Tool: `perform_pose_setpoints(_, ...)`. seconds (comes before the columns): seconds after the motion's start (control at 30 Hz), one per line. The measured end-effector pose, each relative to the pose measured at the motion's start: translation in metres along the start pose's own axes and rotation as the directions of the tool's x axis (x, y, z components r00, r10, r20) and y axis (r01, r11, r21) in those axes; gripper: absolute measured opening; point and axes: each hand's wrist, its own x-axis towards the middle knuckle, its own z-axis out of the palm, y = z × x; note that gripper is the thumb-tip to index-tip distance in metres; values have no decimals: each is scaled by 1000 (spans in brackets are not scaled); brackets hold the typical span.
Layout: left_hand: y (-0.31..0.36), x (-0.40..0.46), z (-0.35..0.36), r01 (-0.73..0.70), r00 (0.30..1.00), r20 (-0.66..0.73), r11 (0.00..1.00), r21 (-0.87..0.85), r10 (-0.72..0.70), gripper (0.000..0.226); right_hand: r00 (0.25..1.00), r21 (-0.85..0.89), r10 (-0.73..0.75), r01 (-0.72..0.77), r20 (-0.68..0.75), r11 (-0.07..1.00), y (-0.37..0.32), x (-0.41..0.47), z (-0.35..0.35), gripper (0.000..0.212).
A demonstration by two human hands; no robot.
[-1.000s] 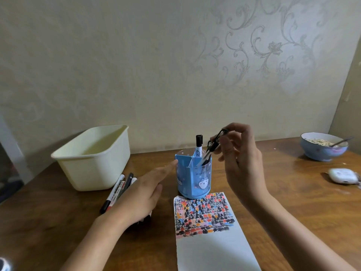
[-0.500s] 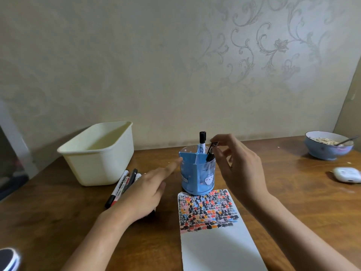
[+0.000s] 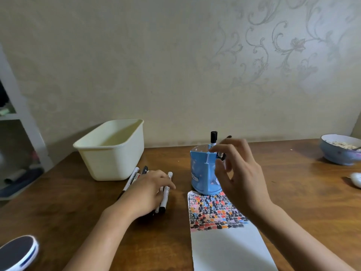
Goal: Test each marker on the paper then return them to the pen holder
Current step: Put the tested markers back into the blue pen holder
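The blue pen holder (image 3: 201,173) stands on the wooden table with one black-capped marker (image 3: 213,138) upright in it. A second marker (image 3: 221,156) leans in the holder behind my right hand (image 3: 240,173), whose fingers are spread loosely around it. My left hand (image 3: 148,190) lies on the loose markers (image 3: 132,177) left of the holder, fingers curled over a white marker with a black cap (image 3: 165,196). The paper (image 3: 224,247) lies in front of the holder, its top covered in coloured and black marks.
A cream plastic bin (image 3: 111,151) stands at the back left. A blue bowl (image 3: 338,153) with food sits at the far right, with a white object (image 3: 356,179) in front of it. A round dark and white thing (image 3: 17,253) lies at the bottom left.
My right hand lowered the marker into the holder and loosened its pinch. My left hand drew back from the holder and came down on the loose markers.
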Motion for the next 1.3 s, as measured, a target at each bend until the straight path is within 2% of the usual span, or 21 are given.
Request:
perform_pose_setpoints(0.3, 2, 0, 11, -38, 999, -1, 999, -1, 38, 37, 940, 57, -91, 77, 328, 995, -13, -18, 17, 16)
perform_pose_setpoints(0.47, 10, -2, 11, -97, 993, -76, 994, -54, 93, 28, 842, 26, -87, 87, 533, 996, -11, -20, 23, 25)
perform_pose_setpoints(0.6, 18, -2, 7, -155, 976, -171, 979, -131, 132, 29, 809, 38, -66, 54, 584, 998, -9, -23, 25, 34)
perform_pose_setpoints(0.8, 23, -1, 7, -249, 928, -327, 951, -185, 179, 34, 874, 112, -12, -49, 486, 992, -10, -24, 28, 37)
perform_pose_setpoints(0.93, 26, 2, 9, -300, 903, -383, 923, -240, 194, 33, 943, 176, 35, -98, 332, 979, -9, -19, 25, 20)
perform_pose_setpoints(1.0, 28, 1, 9, -309, 900, -400, 901, -304, 173, 40, 961, 231, 86, -149, 264, 962, -8, -14, 20, 19)
perform_pose_setpoints(1.13, 34, -1, 6, -271, 917, -381, 886, -377, 119, 47, 970, 335, 199, -236, 141, 912, -3, 0, 6, 19)
perform_pose_setpoints(1.23, 35, 1, 8, -238, 936, -320, 935, -263, 148, 55, 967, 384, 241, -253, 80, 888, 1, 6, -2, 35)
perform_pose_setpoints(1.3, 33, 4, 11, -230, 947, -274, 951, -206, 170, 59, 962, 415, 269, -267, 56, 870, 2, 9, -6, 28)
